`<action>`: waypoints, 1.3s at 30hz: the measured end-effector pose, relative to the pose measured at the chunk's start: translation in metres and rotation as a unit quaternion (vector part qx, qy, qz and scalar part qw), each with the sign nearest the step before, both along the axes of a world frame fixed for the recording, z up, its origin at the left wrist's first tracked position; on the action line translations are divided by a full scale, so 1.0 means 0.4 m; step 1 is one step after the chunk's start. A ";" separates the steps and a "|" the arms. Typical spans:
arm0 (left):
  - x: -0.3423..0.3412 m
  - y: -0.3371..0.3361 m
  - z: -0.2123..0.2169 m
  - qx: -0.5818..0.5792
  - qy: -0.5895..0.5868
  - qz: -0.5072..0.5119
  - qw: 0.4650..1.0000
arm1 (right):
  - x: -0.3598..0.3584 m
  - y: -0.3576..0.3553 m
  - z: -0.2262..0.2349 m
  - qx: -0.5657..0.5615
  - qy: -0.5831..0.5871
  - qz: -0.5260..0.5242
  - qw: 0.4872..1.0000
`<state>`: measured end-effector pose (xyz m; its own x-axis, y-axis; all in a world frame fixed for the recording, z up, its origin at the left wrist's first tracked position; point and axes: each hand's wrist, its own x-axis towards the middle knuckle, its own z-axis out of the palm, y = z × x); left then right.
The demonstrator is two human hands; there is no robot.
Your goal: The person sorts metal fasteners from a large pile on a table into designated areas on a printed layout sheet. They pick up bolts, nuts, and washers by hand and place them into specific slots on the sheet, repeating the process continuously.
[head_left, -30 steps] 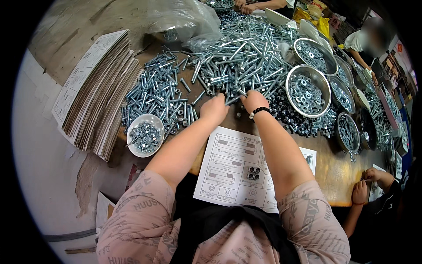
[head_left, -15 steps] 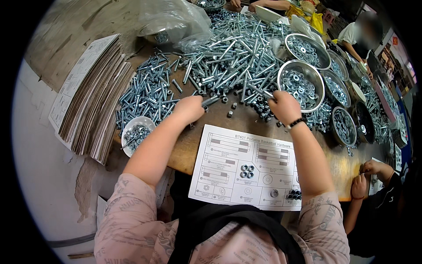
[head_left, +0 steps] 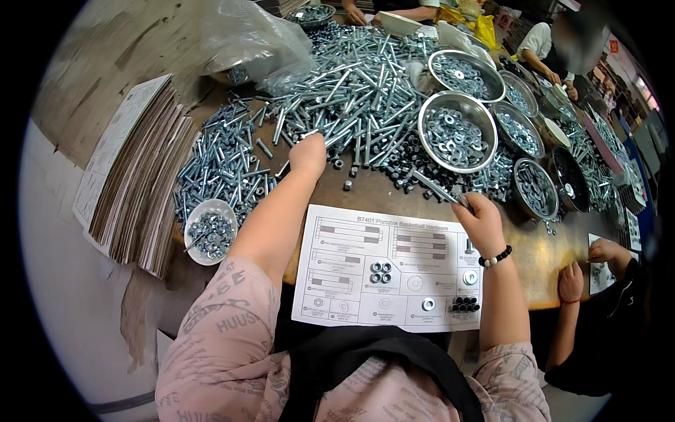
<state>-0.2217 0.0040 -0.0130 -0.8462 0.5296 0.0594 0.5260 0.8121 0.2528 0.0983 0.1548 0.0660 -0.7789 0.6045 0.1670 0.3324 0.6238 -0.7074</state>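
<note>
Closest in: pale pink sleeve [head_left: 225, 316] with grey lettering, black strap [head_left: 380, 348] across the chest. Just beyond, on the front edge of the tabletop [head_left: 373, 197], a white printed sheet [head_left: 358, 246] with line drawings in boxes. Laid on it: four shiny nuts [head_left: 375, 277] grouped two by two near the middle; to their right and lower down, a single metal ring [head_left: 428, 304]; beside that, a cluster of small black pieces [head_left: 465, 304] near the lower right corner.

Over the sheet's upper right corner, right hand [head_left: 481, 219], closed on a small bundle of long bolts [head_left: 434, 187], free ends slanting away to the upper left. Dark beaded bracelet [head_left: 495, 257] at that wrist. Farther right, a co-worker's hands [head_left: 571, 283] above another sheet.

Off to the left, a white bowl [head_left: 202, 259] of small hardware, just beside a heap of shorter bolts [head_left: 218, 162]. Past the sheet, left hand [head_left: 308, 153] at the near edge of the long-bolt heap [head_left: 358, 98], fingers hidden; cannot tell whether gripping anything. Far left, a tall leaning stack of cardboard and paper [head_left: 144, 183].

Right of the heap, dark nuts [head_left: 397, 169] in a spread, then a steel bowl [head_left: 457, 169] of washers. Farther back, crumpled clear plastic [head_left: 264, 42]; beyond, another person's white sleeve [head_left: 536, 41].
</note>
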 end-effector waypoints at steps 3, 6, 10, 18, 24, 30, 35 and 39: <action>0.021 -0.001 0.041 -0.030 -0.014 0.010 0.999 | 0.045 0.002 0.010 -0.023 -0.006 -0.010 1.000; 0.035 -0.032 0.051 -0.003 0.033 0.010 0.999 | 0.075 0.003 0.004 0.039 0.053 0.003 0.998; 0.095 -0.086 0.100 0.043 -0.007 -0.021 0.999 | 0.104 0.002 0.005 0.050 0.072 -0.004 0.996; 0.374 -0.033 0.077 0.048 -0.035 -0.387 0.920 | 0.103 -0.008 -0.035 -0.199 0.124 -0.071 0.969; 0.443 0.023 -0.014 0.092 0.149 -0.477 0.861 | 0.091 -0.021 -0.066 -0.049 0.093 -0.077 0.992; 0.432 -0.005 0.041 0.034 0.040 -0.540 0.840 | 0.034 -0.039 -0.143 0.166 0.059 0.008 0.984; 0.413 -0.037 0.049 0.020 -0.125 -0.455 0.881 | 0.012 -0.077 -0.156 0.129 -0.001 0.088 0.988; 0.430 -0.038 0.046 0.066 -0.199 -0.437 0.875 | 0.037 -0.050 -0.121 0.138 0.109 0.062 0.982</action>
<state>-0.0496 -0.0110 0.0053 -0.0888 0.9953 -0.0391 0.7801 0.0939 0.6185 0.1132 0.1346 0.0176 -0.7716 0.4151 0.4820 0.1013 0.8282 -0.5512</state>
